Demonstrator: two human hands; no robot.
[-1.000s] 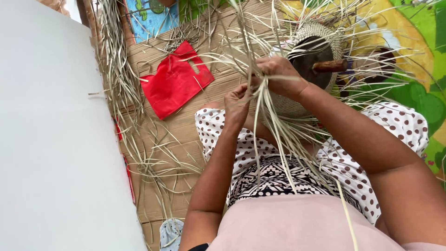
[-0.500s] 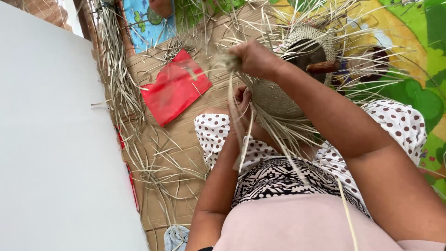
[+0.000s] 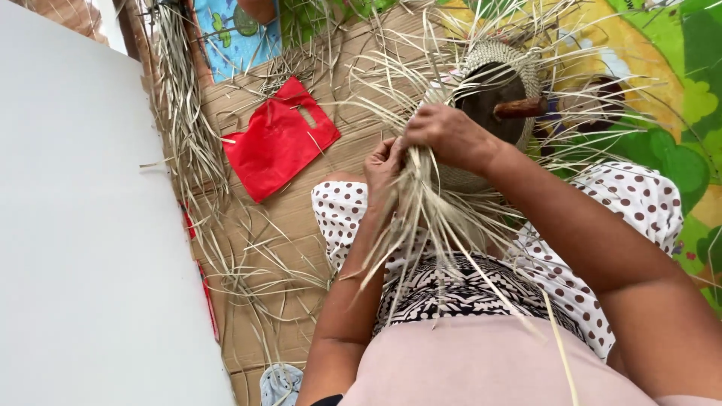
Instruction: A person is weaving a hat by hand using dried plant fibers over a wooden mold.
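Observation:
A half-woven straw basket [image 3: 492,64] rests on my lap, with many loose pale straw strips [image 3: 436,225] fanning out from it. My right hand [image 3: 450,134] is closed around a bunch of those strips at the basket's near rim. Just to its left, my left hand [image 3: 383,167] pinches strips in the same bunch. A brown wooden handle [image 3: 520,107] sticks out of the basket's dark opening. My knees are covered by a white cloth with brown dots [image 3: 342,214].
A red plastic bag [image 3: 278,139] lies on the cardboard floor covering [image 3: 259,301]. A bundle of dry straw [image 3: 184,113] runs along the white wall [image 3: 83,240] at left. A colourful play mat [image 3: 677,90] lies at right.
My right hand, raised with a pulled strip half a second ago, has come back down to the bunch beside my left hand. The view has shifted slightly.

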